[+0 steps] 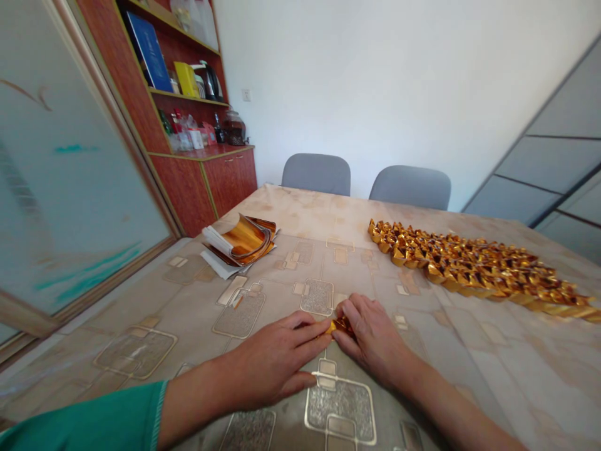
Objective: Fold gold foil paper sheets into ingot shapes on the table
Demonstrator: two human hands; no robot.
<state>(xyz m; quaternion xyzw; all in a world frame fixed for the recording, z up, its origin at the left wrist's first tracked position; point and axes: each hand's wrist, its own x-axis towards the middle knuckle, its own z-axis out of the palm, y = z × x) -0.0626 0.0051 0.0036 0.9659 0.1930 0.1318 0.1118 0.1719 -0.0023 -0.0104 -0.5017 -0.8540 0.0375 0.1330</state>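
Note:
Near the middle of the table's front part, a small folded piece of gold foil paper [342, 324] is held between my two hands. My left hand [284, 351] reaches in from the left, its fingertips pressed against the paper's left end and its thumb lower down near the tabletop. Curled over the right end is my right hand [373, 335], thumb and fingers closed on the paper. My fingers hide much of the piece. To the left lies a curled stack of gold foil sheets [248, 241]. Rows of folded gold paper ingots [474, 266] cover part of the right side.
A patterned cloth covers the table [291, 216]. Two grey chairs [317, 173] [410, 186] stand at its far side, against a white wall. A red wooden cabinet [230, 178] with bottles and a kettle [211, 81] is back left, beside a frosted sliding door [79, 156].

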